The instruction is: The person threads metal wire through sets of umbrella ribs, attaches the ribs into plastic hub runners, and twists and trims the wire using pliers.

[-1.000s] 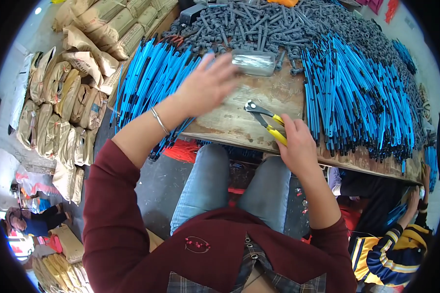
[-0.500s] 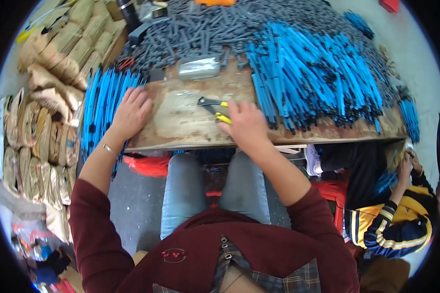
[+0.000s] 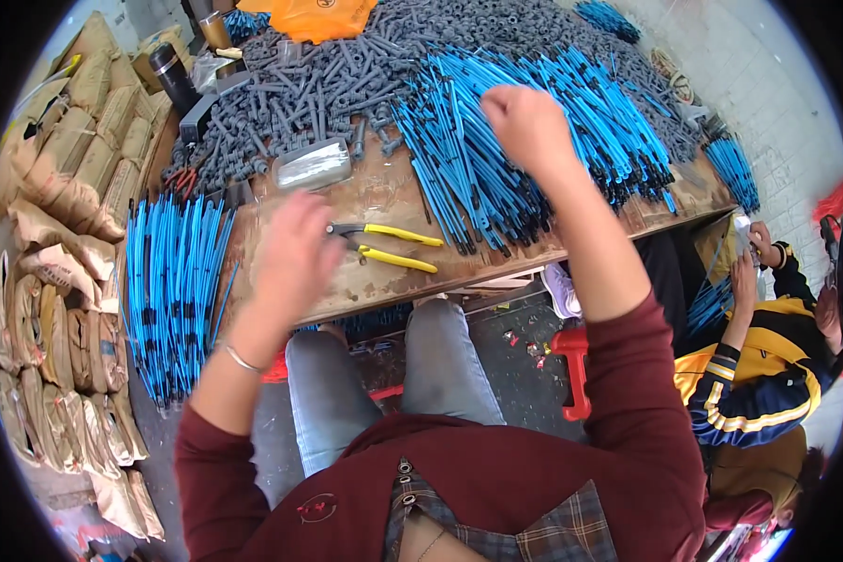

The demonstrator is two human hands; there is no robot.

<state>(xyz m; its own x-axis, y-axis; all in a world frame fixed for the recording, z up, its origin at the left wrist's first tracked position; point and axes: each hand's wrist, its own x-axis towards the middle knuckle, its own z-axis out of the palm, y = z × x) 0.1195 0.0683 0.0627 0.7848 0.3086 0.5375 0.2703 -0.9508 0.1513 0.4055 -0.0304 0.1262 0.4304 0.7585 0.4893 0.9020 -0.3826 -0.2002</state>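
Yellow-handled pliers (image 3: 401, 245) lie on the wooden table with their jaws pointing left and handles apart. Just left of them, my left hand (image 3: 298, 251) hovers above the table edge, smeared by motion, so its fingers are unclear. My right hand (image 3: 531, 131) is over the large pile of slim blue tubes with black ends (image 3: 618, 122). Its fingers are curled closed; whatever is inside them, if anything, is hidden. A second bundle of blue tubes (image 3: 173, 290) lies at the table's left side, beside my left forearm.
A heap of grey plastic parts (image 3: 347, 94) covers the back of the table. In front of it sits a clear, shiny container (image 3: 312, 164). Brown paper sacks (image 3: 75, 178) are stacked at left, near a black flask (image 3: 171, 75). Another person (image 3: 759, 365) works at right.
My right hand has let go of the pliers and moved up and right over the blue tubes. My left hand has left the left-hand bundle. The whole view has turned somewhat.
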